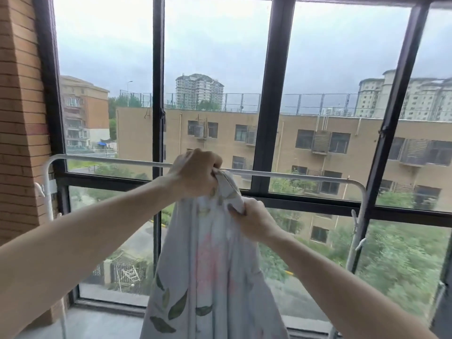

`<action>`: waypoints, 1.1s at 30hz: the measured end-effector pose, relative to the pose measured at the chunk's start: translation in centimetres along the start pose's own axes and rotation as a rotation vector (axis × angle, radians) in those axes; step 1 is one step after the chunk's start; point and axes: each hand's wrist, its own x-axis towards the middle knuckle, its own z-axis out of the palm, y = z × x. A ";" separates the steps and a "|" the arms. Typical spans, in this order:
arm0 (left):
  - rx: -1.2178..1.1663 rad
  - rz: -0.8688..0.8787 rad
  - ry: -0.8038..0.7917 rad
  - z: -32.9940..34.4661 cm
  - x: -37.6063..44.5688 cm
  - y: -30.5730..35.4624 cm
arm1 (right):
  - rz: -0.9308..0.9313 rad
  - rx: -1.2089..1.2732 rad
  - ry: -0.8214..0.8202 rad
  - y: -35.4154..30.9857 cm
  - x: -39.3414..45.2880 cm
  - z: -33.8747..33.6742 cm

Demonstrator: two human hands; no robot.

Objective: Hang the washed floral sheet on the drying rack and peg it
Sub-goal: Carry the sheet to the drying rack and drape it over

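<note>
We see the floral sheet (208,265) hanging bunched in front of the drying rack's top rail (293,176), at its middle. Our left hand (195,174) clutches its top edge at the rail; our right hand (254,221) pinches the fabric just below.

Occlusions and cut-offs, head view.
Floral sheet (210,260): lower part runs off the bottom edge; top corner buried in left hand (195,174). Drying rack (293,176): top bar partly hidden behind that hand, legs cut off below. Right hand (254,220) fingers (236,212) mostly concealed by cloth.
</note>
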 end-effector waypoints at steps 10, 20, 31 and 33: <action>-0.158 -0.236 -1.035 6.0 -9.5 -7.4 | 0.160 0.295 0.177 1.2 1.4 0.2; -0.413 -0.709 0.050 -0.9 -7.2 -16.6 | 0.134 0.228 -0.060 3.1 1.3 -2.0; 0.200 -0.495 -0.417 -2.8 -6.9 -8.5 | 0.047 0.308 -0.038 -1.0 1.7 -1.6; 0.247 -0.390 -0.399 -1.1 -7.7 -6.8 | 0.029 0.283 -0.082 -1.4 1.3 -0.9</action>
